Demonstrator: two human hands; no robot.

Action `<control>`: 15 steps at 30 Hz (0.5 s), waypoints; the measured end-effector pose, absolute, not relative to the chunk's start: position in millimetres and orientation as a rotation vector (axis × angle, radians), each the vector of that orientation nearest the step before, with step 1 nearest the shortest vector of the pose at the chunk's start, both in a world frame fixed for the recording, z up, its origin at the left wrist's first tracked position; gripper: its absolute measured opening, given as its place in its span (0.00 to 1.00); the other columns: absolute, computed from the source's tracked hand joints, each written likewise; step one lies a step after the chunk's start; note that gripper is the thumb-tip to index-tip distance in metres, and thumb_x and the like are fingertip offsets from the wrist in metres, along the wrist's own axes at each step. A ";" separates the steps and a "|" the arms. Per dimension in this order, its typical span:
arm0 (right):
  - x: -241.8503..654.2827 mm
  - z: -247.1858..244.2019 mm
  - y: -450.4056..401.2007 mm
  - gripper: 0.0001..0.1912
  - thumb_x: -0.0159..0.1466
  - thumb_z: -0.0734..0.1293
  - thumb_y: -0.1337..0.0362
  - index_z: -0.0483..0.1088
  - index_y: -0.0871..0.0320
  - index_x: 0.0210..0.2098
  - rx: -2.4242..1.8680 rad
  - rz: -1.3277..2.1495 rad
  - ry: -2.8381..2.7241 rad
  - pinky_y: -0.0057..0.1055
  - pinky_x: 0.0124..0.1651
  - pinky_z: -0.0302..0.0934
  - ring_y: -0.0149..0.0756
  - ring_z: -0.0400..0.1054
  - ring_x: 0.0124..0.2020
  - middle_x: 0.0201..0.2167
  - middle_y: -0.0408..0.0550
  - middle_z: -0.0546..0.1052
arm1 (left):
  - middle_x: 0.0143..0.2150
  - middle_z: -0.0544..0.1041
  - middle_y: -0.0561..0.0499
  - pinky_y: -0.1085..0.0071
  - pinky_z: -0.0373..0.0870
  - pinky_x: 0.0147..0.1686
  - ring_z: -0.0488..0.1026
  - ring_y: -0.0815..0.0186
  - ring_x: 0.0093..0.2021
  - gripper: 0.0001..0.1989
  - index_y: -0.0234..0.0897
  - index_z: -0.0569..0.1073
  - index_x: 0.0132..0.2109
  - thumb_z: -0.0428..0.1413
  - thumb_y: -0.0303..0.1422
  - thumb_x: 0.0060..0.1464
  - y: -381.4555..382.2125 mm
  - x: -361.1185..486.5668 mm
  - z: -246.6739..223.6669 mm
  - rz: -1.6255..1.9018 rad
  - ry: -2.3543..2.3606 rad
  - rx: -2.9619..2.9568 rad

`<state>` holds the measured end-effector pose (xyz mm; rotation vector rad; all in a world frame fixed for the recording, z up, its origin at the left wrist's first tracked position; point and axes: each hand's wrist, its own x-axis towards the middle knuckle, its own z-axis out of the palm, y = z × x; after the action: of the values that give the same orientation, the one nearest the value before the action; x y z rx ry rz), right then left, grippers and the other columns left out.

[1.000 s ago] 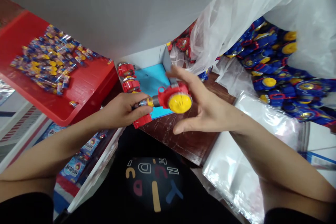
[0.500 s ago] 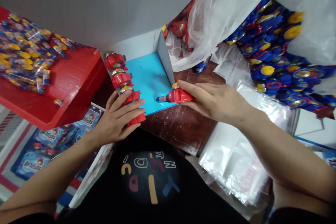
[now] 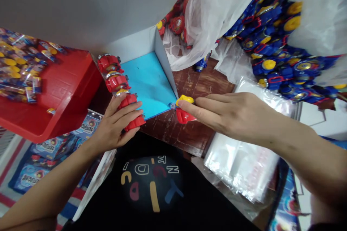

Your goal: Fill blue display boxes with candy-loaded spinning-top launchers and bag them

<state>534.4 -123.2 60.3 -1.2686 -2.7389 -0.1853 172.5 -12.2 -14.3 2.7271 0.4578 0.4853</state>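
Observation:
Several red toys (image 3: 116, 82) with silver and yellow parts stand in a row along the left side of an open box with a light-blue base (image 3: 151, 79). My left hand (image 3: 115, 124) curls its fingers over the nearest toys of that row, thumb at the front. In my right hand (image 3: 230, 115), a red toy with a yellow knob (image 3: 184, 110) is pinched between thumb and fingers. A small clear, bluish tip points left from it, by the box's front right corner. My right fingers partly hide this toy.
A red bin (image 3: 73, 86) of small candy-like tubes stands left. Blue toys (image 3: 282, 54) and red toys (image 3: 177, 25) lie in white plastic bags at the back right. Clear plastic bags (image 3: 238, 166) are stacked on the brown table (image 3: 195, 83). Printed blue packs (image 3: 46, 148) sit lower left.
My right hand has turned the toy, so its yellow knob now shows on top, and its tip has drawn back from over the blue base. The view has shifted slightly; my left hand keeps its hold.

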 end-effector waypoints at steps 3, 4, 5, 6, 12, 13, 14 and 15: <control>527.7 65.8 -108.5 0.20 0.78 0.58 0.71 0.65 0.62 0.67 -1.261 -0.175 -2.758 0.36 0.29 0.51 0.36 0.70 0.31 0.36 0.46 0.81 | 0.68 0.76 0.40 0.37 0.55 0.78 0.55 0.44 0.80 0.27 0.37 0.70 0.67 0.64 0.28 0.63 -10.9 175.6 -15.0 0.523 0.461 2.720; 525.2 67.4 -103.1 0.19 0.79 0.58 0.68 0.66 0.62 0.66 -1.260 -0.162 -2.761 0.37 0.29 0.51 0.36 0.71 0.32 0.37 0.46 0.81 | 0.68 0.77 0.39 0.37 0.55 0.78 0.55 0.44 0.80 0.27 0.37 0.71 0.67 0.64 0.28 0.63 -10.3 176.5 -15.0 0.534 0.467 2.717; 522.7 68.5 -98.1 0.18 0.79 0.59 0.66 0.67 0.62 0.65 -1.248 -0.135 -2.775 0.37 0.29 0.50 0.37 0.71 0.32 0.37 0.46 0.81 | 0.67 0.77 0.40 0.37 0.56 0.78 0.55 0.44 0.80 0.26 0.37 0.71 0.67 0.63 0.28 0.63 -9.6 177.2 -15.0 0.543 0.475 2.713; 520.4 68.6 -93.9 0.17 0.78 0.60 0.66 0.69 0.62 0.64 -1.223 -0.106 -2.794 0.37 0.29 0.50 0.37 0.72 0.32 0.37 0.46 0.81 | 0.67 0.77 0.40 0.37 0.56 0.77 0.56 0.45 0.80 0.26 0.37 0.71 0.66 0.63 0.28 0.63 -8.8 177.7 -14.9 0.545 0.483 2.710; 512.3 47.3 -80.5 0.16 0.76 0.63 0.70 0.71 0.59 0.61 -1.224 0.081 -2.874 0.37 0.29 0.46 0.35 0.73 0.32 0.39 0.46 0.83 | 0.68 0.78 0.42 0.35 0.56 0.77 0.56 0.44 0.80 0.30 0.42 0.69 0.70 0.63 0.29 0.63 -9.1 179.7 -20.0 0.537 0.504 2.715; 512.8 43.1 -78.0 0.17 0.76 0.64 0.66 0.70 0.59 0.63 -1.264 0.118 -2.883 0.36 0.28 0.45 0.35 0.74 0.32 0.39 0.46 0.83 | 0.68 0.77 0.43 0.36 0.54 0.78 0.54 0.45 0.81 0.31 0.42 0.68 0.70 0.63 0.29 0.63 -11.1 178.9 -21.0 0.541 0.499 2.716; 514.4 40.4 -75.2 0.19 0.76 0.66 0.62 0.70 0.59 0.64 -1.295 0.140 -2.886 0.36 0.27 0.44 0.36 0.74 0.32 0.39 0.47 0.83 | 0.69 0.76 0.43 0.37 0.50 0.80 0.52 0.46 0.82 0.32 0.43 0.67 0.72 0.63 0.30 0.63 -13.5 176.8 -20.9 0.543 0.487 2.722; 517.5 39.5 -71.6 0.22 0.77 0.66 0.57 0.69 0.58 0.66 -1.306 0.155 -2.882 0.35 0.26 0.43 0.37 0.75 0.33 0.40 0.47 0.83 | 0.72 0.73 0.44 0.38 0.44 0.82 0.48 0.47 0.83 0.34 0.42 0.65 0.74 0.63 0.31 0.64 -15.7 172.8 -19.6 0.546 0.467 2.733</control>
<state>517.5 -71.6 39.5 -1.3055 -2.8821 0.1554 172.8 -15.7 -19.6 2.7333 0.4672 0.5455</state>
